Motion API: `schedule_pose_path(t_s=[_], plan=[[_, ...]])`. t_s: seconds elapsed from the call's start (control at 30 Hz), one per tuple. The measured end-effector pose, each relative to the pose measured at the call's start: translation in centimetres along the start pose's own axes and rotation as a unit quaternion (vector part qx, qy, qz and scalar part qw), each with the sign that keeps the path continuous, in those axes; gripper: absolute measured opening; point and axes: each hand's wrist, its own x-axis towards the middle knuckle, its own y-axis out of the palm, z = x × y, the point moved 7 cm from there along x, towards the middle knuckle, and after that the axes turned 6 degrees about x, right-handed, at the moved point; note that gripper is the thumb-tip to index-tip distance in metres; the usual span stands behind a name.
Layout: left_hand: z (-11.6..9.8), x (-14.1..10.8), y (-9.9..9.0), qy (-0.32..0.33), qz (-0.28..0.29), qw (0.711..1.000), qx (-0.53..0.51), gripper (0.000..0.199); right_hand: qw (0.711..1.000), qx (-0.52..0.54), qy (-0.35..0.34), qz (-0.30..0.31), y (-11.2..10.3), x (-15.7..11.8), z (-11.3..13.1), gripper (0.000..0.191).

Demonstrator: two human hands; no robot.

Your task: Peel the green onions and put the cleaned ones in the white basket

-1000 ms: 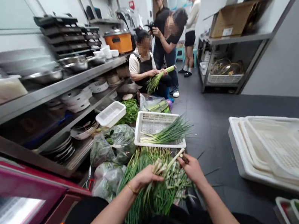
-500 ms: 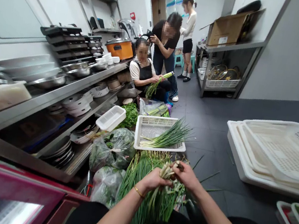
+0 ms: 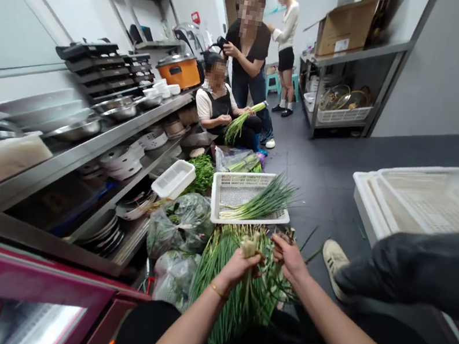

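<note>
My left hand (image 3: 241,268) is closed round a bunch of green onions (image 3: 249,247), white ends up, over a large pile of green onions (image 3: 217,270) on the floor. To its right, my right hand (image 3: 289,257) is closed on thin, dark root trimmings (image 3: 287,235); their detail is too small to tell. A gap shows between the two hands. Beyond them sits a white perforated basket (image 3: 219,194) with long green onions (image 3: 261,204) lying in it.
Bagged greens (image 3: 180,225) and a small white tray (image 3: 173,179) lie left, beside the metal shelving (image 3: 128,146). Stacked white trays (image 3: 427,199) stand right. A leg with a pale shoe (image 3: 334,266) is close at right. Three people (image 3: 212,101) (image 3: 249,52) (image 3: 289,29) are farther back.
My hands have moved apart. A person's leg and pale shoe have come into view at the right. The standing person in dark clothes has straightened up.
</note>
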Motion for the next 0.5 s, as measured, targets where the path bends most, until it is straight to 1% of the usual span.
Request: schedule_pose_path(t_s=[0.07, 0.1, 0.17, 0.2, 0.23, 0.3, 0.37, 0.4, 0.43, 0.47, 0.5], plan=[[0.3, 0.1, 1.7, 0.021, -0.021, 0.999, 0.026, 0.050, 0.999, 0.037, -0.011, 0.017, 2.1, -1.4, -0.1, 0.042], [0.3, 0.0, 2.6, 0.029, -0.020, 0.999, 0.037, 0.047, 0.999, 0.048, -0.010, 0.018, 2.7, -1.9, 0.2, 0.041], [0.3, -0.2, 3.7, 0.018, -0.003, 0.998, 0.059, 0.041, 0.999, 0.040, -0.009, 0.028, 2.8, -2.1, 1.7, 0.040], [0.4, -0.3, 3.9, 0.003, 0.011, 0.998, 0.068, 0.039, 0.999, 0.023, -0.023, 0.030, 2.3, -1.8, 3.0, 0.041], [0.5, -0.3, 3.9, -0.016, 0.031, 0.997, 0.075, 0.037, 0.998, 0.009, -0.055, 0.025, 1.3, -1.3, 4.6, 0.043], [0.5, -0.2, 2.9, -0.039, 0.035, 0.996, 0.067, 0.036, 0.989, -0.034, -0.141, 0.008, -1.3, -0.2, 8.4, 0.043], [0.6, -0.1, 1.5, -0.063, 0.017, 0.997, 0.047, 0.037, 0.972, -0.095, -0.214, -0.034, -4.1, 0.7, 11.5, 0.048], [0.7, 0.0, 0.8, -0.073, 0.003, 0.997, 0.034, 0.037, 0.960, -0.151, -0.231, -0.057, -5.2, 1.1, 12.3, 0.052], [0.8, 0.1, 0.3, -0.084, -0.010, 0.996, 0.020, 0.037, 0.944, -0.222, -0.235, -0.074, -5.8, 1.4, 12.5, 0.056], [0.8, 0.2, -0.2, -0.093, -0.019, 0.995, 0.008, 0.037, 0.925, -0.293, -0.227, -0.085, -6.0, 1.7, 12.1, 0.058], [0.8, 0.4, -0.5, -0.100, -0.025, 0.995, -0.004, 0.038, 0.903, -0.365, -0.210, -0.085, -5.8, 1.9, 11.1, 0.057]])
